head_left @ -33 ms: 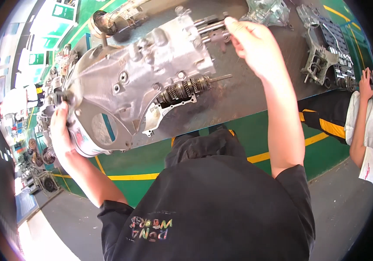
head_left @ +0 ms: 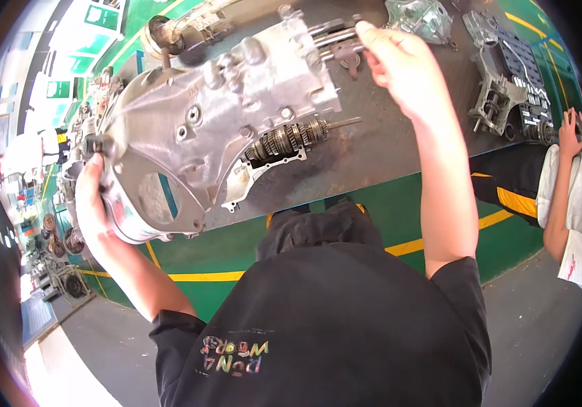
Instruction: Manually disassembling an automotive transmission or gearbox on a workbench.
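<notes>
A silver gearbox housing (head_left: 162, 108) is held at a tilt over the metal workbench (head_left: 399, 159), its wide bell end to my left. My left hand (head_left: 94, 203) is closed round the rim of that end, the thumb by a dark fitting. From the narrow right end stick out several metal shift rods (head_left: 337, 39) with a brown fork on them. My right hand (head_left: 406, 74) is closed on the outer end of these rods. Below the housing, a gear shaft (head_left: 287, 140) lies in an open casing half (head_left: 240, 186), partly hidden by the housing.
A round metal part (head_left: 165, 35) sits at the back left. Another silver casing (head_left: 418, 19) stands at the back right. Farther right are an opened gearbox half (head_left: 498, 102) and a tool tray (head_left: 532, 71). A co-worker's hands (head_left: 571, 136) show at the right edge.
The housing has shifted slightly, its narrow end tilting a little. My right hand has moved slightly right with the shift rods. My left hand stays at the rim.
</notes>
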`<state>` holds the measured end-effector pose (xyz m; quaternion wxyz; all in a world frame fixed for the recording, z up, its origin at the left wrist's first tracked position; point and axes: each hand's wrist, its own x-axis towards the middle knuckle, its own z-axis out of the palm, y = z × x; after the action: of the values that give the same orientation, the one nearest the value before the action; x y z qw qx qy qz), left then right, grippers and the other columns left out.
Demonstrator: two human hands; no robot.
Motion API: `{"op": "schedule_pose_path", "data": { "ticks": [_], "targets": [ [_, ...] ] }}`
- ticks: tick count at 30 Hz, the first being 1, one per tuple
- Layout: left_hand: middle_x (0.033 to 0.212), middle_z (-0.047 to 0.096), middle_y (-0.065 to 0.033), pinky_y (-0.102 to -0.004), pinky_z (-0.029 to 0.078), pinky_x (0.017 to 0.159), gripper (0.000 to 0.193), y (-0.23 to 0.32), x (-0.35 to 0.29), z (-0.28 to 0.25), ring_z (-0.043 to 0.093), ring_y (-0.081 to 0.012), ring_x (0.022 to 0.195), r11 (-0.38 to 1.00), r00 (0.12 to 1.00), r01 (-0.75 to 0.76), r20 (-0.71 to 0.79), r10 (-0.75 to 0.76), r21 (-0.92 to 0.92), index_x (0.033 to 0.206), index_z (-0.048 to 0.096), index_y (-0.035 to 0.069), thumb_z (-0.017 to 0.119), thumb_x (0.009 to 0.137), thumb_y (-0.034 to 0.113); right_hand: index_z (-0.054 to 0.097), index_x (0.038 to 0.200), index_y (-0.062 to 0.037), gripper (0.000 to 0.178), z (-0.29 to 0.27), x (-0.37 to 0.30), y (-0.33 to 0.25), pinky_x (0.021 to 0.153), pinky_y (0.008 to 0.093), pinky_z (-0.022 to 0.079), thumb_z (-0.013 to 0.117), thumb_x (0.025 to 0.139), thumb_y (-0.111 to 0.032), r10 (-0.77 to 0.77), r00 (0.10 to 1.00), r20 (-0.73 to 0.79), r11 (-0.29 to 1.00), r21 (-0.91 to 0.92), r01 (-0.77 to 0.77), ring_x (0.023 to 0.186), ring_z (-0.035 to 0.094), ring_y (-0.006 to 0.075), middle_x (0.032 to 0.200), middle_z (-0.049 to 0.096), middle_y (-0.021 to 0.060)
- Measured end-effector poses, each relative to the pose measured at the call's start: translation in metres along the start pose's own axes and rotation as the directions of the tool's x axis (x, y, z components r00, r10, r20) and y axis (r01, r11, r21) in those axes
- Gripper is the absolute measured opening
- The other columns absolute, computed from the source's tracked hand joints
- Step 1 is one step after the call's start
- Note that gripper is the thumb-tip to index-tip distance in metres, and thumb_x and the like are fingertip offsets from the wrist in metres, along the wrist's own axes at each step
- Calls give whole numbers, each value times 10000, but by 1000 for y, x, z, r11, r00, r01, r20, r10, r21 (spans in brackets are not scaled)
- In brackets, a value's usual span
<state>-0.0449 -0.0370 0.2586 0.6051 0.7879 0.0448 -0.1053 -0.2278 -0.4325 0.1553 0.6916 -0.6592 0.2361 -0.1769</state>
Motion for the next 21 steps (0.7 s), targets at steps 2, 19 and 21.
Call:
{"op": "schedule_pose_path", "data": {
  "ticks": [2,19,21],
  "targets": [
    [981,687,-100,-328,520,820,352,18,-20,3,649,-207,866,973,998,52,-10,-55,-225,1128,636,4,694,879,247,533,664,-114,406,-4,-4,-27,469,218,247,634,956,-376,-41,999,8,997,58,40,509,321,32,599,421,-73],
    [1034,673,-252,-384,625,763,327,148,-59,-51,712,-336,811,612,610,-780,58,790,-130,1203,560,-66,567,891,32,388,596,-183,460,-27,-14,-182,347,249,173,590,949,-399,-260,964,-57,912,313,265,353,221,64,469,295,-73],
    [1104,650,-239,-364,613,816,376,151,-67,-41,711,-321,885,586,584,-810,73,809,-19,1295,525,-35,542,923,16,371,592,-191,471,-33,-3,-186,345,248,169,585,951,-408,-260,965,-16,912,323,251,352,216,62,469,291,-77]
  ]
}}
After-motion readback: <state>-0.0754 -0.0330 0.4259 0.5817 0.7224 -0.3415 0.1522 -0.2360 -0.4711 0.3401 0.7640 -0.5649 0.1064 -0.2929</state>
